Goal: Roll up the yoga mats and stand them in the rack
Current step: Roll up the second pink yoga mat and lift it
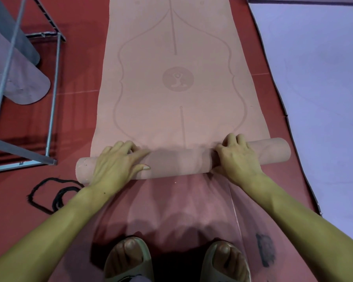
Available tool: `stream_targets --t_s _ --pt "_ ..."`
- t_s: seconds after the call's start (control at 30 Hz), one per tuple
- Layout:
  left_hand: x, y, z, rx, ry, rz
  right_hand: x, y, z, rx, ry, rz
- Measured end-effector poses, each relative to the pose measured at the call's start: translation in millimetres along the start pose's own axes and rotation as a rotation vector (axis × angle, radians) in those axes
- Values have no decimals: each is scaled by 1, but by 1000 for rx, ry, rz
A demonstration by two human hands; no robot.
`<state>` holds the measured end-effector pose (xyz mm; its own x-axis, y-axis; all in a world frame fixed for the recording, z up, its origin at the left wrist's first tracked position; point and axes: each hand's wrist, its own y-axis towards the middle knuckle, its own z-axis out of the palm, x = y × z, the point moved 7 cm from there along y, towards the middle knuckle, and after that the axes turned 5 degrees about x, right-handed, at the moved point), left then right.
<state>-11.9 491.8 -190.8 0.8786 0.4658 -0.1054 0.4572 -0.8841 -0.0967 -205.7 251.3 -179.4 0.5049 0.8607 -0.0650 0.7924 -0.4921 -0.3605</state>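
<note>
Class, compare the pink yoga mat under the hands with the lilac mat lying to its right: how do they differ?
The pink patterned yoga mat is partly rolled at its near end, under both hands; the plain lilac mat lies untouched. The pink one shows printed lines and a round emblem; the lilac looks plain. Both lie on the red floor.

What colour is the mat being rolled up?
Pale pink, with a darker pink line pattern and round emblem, seen in the head view on the yoga mat.
</note>
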Motion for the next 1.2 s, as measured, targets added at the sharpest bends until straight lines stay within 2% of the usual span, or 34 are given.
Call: stream_targets --t_s 0.17,0.27,0.47,0.67,0.73,0.87,0.93,1.03,1.2 --pt "-5 -12 -1 -116 -8 -58 -5 5 -9 -37 111 -4" --pt "-6 -13 5 -72 -26 -31 -4 6 -11 -88 125 -5" --pt "5 -1 4 3 42 -22 -10 8 -12 -85 251 11" --pt "21 20 0 138 -57 -71 -10 5 -8 -195 177 -36" --pt "25 24 -4 133 -110 -74 -11 4 -9 -237 189 -52" --pt "18 19 -3 56 -59 -59 -12 15 2 -135 100 -74" --pt "16 12 -1 5 -49 -60 -15 22 4 -138 95 -28" --pt "26 11 2 67 -39 -42 -19 25 4 -185 40 38" --pt "39 25 -1 127 -98 -10 -26 21 3 -268 -1 -22"
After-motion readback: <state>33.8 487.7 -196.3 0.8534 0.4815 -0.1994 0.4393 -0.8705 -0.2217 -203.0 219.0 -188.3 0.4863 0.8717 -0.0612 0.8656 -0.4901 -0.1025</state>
